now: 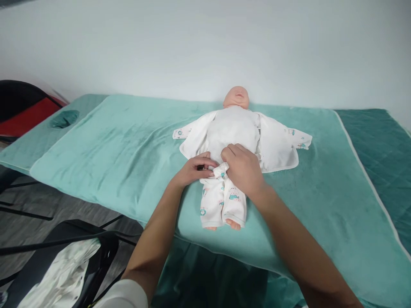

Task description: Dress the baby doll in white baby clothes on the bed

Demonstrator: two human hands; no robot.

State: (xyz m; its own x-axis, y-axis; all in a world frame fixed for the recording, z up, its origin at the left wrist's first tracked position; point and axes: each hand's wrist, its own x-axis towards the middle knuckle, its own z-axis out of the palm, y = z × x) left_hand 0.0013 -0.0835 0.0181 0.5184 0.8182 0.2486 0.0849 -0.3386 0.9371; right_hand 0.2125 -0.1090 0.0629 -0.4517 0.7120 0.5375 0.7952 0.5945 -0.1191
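A baby doll (236, 97) lies on its back, its head near the wall. Its white top (278, 145) is spread open to both sides, the sleeves stretched outward. White printed trousers (236, 201) cover the legs, with the feet just showing at the cuffs. At the waist, the thumb and fingers of my left hand (194, 170) close on the left part of the waistband. My right hand (243, 167) is curled closed over the other side of it. A folded bit of the printed waistband (221, 170) shows between my hands; my right fingertips are partly hidden.
The doll rests on a padded bed with a green cover (128, 141), against a white wall (205, 47). A face hole (65, 119) is at the bed's left end. White cloth (64, 273) lies on a black chair (102, 256) at lower left. Behind is a red and black chair (25, 113).
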